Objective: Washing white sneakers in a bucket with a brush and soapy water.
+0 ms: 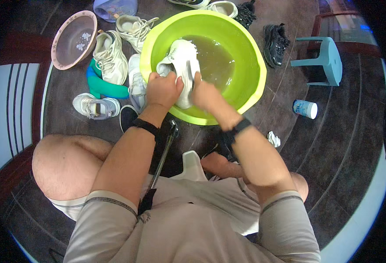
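Note:
A white shoe (182, 56) is tilted over the near left part of a large lime-green plastic basin (254, 70), which holds murky water. My left hand (163, 88) grips the shoe near its opening, its fingers curled and thumb towards the sole. My right hand (209, 95) is closed on a white brush (194, 67) laid along the shoe's side; its bristles are hard to make out. Both wrists wear black bands.
Left of the basin lie several light sneakers (110, 62), a green and blue ring-shaped object (105, 87) and a pink-rimmed bowl (55, 41). To the right are a black sneaker (275, 46), a light-blue plastic stool (332, 62) on its side, a tub (304, 109) and a crumpled white piece (273, 139).

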Demonstrator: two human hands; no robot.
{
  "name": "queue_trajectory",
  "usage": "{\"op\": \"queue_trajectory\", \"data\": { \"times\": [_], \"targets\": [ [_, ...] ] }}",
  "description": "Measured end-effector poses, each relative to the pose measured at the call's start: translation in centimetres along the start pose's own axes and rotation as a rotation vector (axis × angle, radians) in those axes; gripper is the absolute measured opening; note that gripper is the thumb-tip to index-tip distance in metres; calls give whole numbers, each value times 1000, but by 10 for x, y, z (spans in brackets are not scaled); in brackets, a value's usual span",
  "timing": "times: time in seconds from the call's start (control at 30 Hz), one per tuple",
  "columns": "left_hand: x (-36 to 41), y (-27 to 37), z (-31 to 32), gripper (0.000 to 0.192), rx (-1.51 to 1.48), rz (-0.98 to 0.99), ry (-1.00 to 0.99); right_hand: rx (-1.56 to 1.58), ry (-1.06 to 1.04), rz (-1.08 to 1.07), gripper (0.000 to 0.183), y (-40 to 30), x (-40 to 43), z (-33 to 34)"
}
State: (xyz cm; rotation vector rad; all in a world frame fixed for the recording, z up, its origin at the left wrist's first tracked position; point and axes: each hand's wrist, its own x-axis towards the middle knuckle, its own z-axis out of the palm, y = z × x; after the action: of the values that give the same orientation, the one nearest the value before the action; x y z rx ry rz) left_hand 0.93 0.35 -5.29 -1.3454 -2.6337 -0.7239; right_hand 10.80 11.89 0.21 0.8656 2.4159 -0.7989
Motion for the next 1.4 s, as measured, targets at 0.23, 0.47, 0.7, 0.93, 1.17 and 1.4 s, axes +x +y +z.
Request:
{"op": "queue_trajectory", "data": {
  "times": [0.23, 0.47, 0.7, 0.93, 1.17, 1.4],
  "targets": [
    [2, -3, -7, 24, 2, -28, -26, -88, -128, -43, 62, 0, -47, -12],
    [0, 6, 2, 25, 27, -13, -20, 34, -25, 17, 56, 6, 18, 5],
    [0, 0, -8, 25, -5, -54, -74, -43, -69, -156, 62, 8, -54, -3],
    [1, 8, 3, 25, -17, -22, -71, -23, 36, 39, 60, 1, 42, -13],
    [-3, -3, 0, 25, 30, -32, -17, -63, -117, -147, 55, 11, -78, -9],
    [4, 11, 0, 24, -43, -35, -81, -80, 18, 56, 63, 3, 77, -27]
  ]
}}
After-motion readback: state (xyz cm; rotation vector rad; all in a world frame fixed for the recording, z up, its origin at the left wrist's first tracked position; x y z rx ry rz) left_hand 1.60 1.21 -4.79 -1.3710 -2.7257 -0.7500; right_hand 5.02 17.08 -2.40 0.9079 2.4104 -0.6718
